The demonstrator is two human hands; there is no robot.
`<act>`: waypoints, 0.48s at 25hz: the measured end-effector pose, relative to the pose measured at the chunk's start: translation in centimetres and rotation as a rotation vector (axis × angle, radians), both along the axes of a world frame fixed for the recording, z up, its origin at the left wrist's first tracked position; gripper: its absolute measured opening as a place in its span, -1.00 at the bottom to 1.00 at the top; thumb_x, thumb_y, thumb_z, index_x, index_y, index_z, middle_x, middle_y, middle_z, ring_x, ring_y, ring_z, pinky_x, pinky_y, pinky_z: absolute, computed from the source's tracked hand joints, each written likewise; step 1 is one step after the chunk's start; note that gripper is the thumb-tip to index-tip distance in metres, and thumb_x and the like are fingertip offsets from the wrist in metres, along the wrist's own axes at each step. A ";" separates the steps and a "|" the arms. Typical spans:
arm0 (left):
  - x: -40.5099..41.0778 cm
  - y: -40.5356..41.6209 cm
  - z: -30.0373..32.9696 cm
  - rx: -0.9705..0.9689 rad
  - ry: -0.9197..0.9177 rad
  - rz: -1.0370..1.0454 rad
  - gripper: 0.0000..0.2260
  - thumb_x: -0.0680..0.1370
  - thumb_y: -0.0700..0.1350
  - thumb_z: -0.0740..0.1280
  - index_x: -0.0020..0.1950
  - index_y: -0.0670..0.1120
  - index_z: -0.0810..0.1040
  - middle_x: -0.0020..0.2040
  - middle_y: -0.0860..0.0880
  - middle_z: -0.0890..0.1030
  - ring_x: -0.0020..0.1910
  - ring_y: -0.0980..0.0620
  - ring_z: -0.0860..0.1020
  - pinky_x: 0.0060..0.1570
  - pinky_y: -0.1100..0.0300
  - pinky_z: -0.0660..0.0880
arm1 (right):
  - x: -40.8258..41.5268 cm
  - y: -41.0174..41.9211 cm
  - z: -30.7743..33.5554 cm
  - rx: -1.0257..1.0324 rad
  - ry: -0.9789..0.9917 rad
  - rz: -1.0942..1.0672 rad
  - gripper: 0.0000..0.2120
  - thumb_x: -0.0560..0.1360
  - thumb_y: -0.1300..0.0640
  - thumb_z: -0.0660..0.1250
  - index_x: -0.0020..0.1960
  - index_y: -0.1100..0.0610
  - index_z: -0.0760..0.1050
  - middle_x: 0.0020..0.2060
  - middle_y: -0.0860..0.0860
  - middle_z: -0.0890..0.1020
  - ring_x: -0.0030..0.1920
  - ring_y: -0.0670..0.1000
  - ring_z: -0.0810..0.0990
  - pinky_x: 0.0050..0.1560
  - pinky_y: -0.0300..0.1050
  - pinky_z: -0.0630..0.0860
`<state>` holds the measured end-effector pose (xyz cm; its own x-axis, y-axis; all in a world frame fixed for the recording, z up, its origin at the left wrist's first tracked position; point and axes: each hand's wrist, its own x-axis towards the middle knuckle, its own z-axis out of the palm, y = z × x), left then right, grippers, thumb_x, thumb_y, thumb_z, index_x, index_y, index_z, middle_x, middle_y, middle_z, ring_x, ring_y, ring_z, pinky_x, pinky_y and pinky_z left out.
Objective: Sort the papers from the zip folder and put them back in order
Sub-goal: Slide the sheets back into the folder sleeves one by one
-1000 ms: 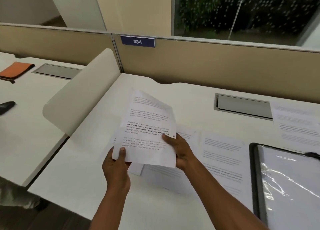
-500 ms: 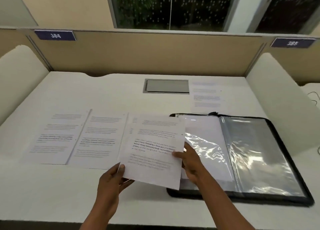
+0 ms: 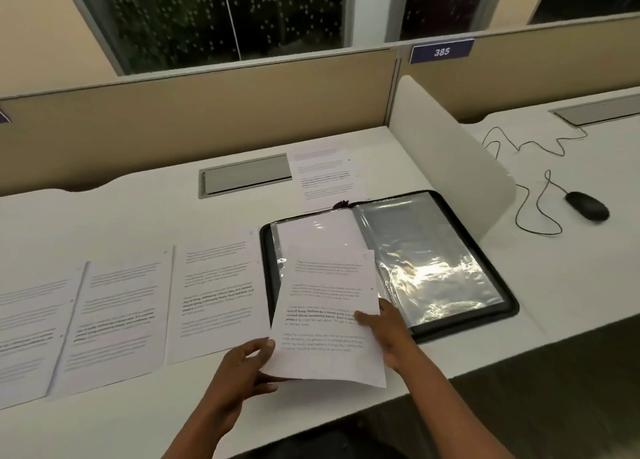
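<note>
Three printed sheets (image 3: 124,323) are lying in a row on the desk (image 3: 138,202) at 9 o'clock. Left hand (image 3: 242,372) is pinching the held sheet's (image 3: 329,320) lower-left corner, right hand (image 3: 388,334) gripping its right edge, thumb on top. Sheet is hanging over the open zip folder's (image 3: 433,261) left page at 3 o'clock; another sheet (image 3: 325,174) is lying at 12.

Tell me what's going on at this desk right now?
A person is sorting printed pages. Both hands hold one sheet above the desk's front edge: the left hand pinches its lower left corner, the right hand grips its right edge. The sheet hangs partly over the open zip folder, whose clear sleeves face up. Three pages lie side by side to the folder's left, and one more page lies behind it.
</note>
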<state>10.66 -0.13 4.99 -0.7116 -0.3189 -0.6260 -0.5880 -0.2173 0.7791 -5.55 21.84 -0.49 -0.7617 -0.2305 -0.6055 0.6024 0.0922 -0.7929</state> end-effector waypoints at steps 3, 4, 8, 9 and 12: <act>-1.5 -0.4 -0.2 -0.095 -0.003 -0.101 -0.83 0.65 -0.08 0.29 0.14 -0.11 0.62 -0.05 -0.10 0.73 -0.17 -0.12 0.71 -0.15 0.03 0.60 | 0.8 0.9 0.5 -0.003 -0.005 -0.076 -0.77 0.61 0.20 0.35 0.25 0.04 0.55 0.07 0.05 0.72 0.03 0.13 0.72 0.06 0.16 0.66; -2.1 -0.2 -0.3 -0.135 0.020 -0.129 -0.80 0.66 -0.05 0.27 0.11 -0.10 0.64 -0.07 -0.10 0.73 -0.19 -0.10 0.71 -0.17 0.05 0.61 | 1.0 1.5 0.8 -0.002 0.011 -0.093 -0.78 0.62 0.19 0.33 0.25 0.02 0.55 0.07 0.04 0.72 0.02 0.11 0.72 0.01 0.10 0.67; -4.5 0.5 -1.1 -0.155 0.075 -0.046 -0.65 0.70 0.03 0.15 0.01 -0.10 0.67 -0.20 -0.08 0.71 -0.30 -0.03 0.65 -0.28 0.08 0.56 | 1.6 4.6 1.9 -0.060 -0.058 -0.154 -0.81 0.64 0.17 0.32 0.23 0.08 0.57 0.01 0.08 0.74 0.01 0.14 0.72 -0.12 0.00 0.66; -5.0 1.2 -0.9 -0.157 0.094 -0.006 -0.68 0.70 -0.03 0.15 0.01 -0.11 0.66 -0.19 -0.10 0.70 -0.32 -0.01 0.64 -0.28 0.11 0.55 | 1.6 5.6 2.0 -0.101 -0.088 -0.150 -0.78 0.63 0.15 0.33 0.26 0.10 0.56 0.05 0.12 0.73 0.05 0.17 0.71 -0.07 0.05 0.66; -6.8 3.8 -1.8 -0.402 0.184 -0.099 -0.84 0.65 -0.12 0.26 0.06 -0.03 0.65 -0.07 -0.03 0.72 -0.23 0.10 0.67 -0.20 0.24 0.59 | 1.8 9.0 2.4 -0.221 -0.154 -0.096 -0.66 0.61 0.13 0.34 0.36 0.17 0.50 0.20 0.23 0.65 0.19 0.26 0.64 0.10 0.17 0.63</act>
